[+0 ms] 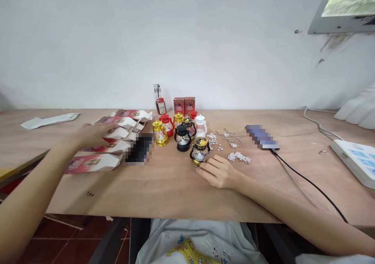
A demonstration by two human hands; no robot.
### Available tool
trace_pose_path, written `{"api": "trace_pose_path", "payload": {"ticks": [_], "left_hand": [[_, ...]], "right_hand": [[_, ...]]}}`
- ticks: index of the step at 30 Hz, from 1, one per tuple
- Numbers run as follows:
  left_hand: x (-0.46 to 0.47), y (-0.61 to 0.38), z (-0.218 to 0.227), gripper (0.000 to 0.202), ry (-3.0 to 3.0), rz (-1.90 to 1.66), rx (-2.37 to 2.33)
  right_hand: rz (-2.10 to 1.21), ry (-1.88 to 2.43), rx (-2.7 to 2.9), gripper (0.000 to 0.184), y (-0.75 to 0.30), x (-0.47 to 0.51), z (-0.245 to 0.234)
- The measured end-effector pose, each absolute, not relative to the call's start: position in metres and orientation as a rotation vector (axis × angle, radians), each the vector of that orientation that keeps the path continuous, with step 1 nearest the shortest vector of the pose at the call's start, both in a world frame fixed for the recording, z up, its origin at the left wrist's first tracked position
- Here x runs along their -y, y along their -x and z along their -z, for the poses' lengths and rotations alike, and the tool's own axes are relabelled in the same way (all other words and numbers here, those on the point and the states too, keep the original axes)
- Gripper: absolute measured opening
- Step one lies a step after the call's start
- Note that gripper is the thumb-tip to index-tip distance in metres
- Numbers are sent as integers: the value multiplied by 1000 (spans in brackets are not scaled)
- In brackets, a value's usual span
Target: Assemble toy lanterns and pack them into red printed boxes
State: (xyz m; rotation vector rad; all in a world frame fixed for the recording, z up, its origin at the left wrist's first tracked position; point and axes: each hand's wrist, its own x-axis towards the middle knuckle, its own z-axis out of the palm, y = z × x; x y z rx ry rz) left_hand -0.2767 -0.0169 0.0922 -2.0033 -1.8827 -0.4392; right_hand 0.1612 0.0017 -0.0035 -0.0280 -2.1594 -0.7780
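My left hand point(95, 134) reaches over the row of red and white cardboard boxes point(95, 162) on the left, its thumb and fingers apart on or just above them. Whether it touches one is hard to tell. My right hand point(218, 172) rests on the table with loosely stretched fingers. Its fingertips are at the base of a black and gold mini lantern point(200, 152), which stands upright. Behind that lantern, several others stand in a group, among them a black lantern point(183, 139), a gold lantern point(160, 134), a red lantern point(166, 125) and a white lantern point(200, 126).
Right of the lanterns lie button cells point(215, 142), metal chains point(231, 136) and white plastic pieces point(239, 157). A blurred phone point(262, 137) has a black cable point(307, 182). Two small red boxes point(184, 106) stand near the wall. A dark blurred object point(139, 148) lies beside the cardboard boxes.
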Motion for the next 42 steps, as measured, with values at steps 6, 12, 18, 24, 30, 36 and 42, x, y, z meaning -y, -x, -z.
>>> {"api": "trace_pose_path", "payload": {"ticks": [6, 12, 18, 24, 30, 36, 42], "left_hand": [[15, 267, -94, 32, 1956, -7, 1875], [30, 254, -112, 46, 1754, -29, 1800], [62, 202, -137, 56, 1716, 406, 1507], [46, 129, -127, 50, 1622, 655, 1038], [-6, 91, -138, 49, 1914, 641, 965], [-27, 69, -168, 51, 2162, 715, 1058], [-27, 57, -173, 47, 2229, 747, 1083]], "right_hand": [[756, 24, 2180, 8, -161, -3, 6], [735, 24, 2144, 9, -161, -2, 6], [696, 29, 2073, 13, -162, 1, 1], [511, 171, 1869, 30, -156, -6, -41], [349, 464, 1997, 40, -140, -27, -115], [133, 655, 2009, 33, -122, -54, -134], [-35, 734, 1947, 30, -119, -51, -141]]}}
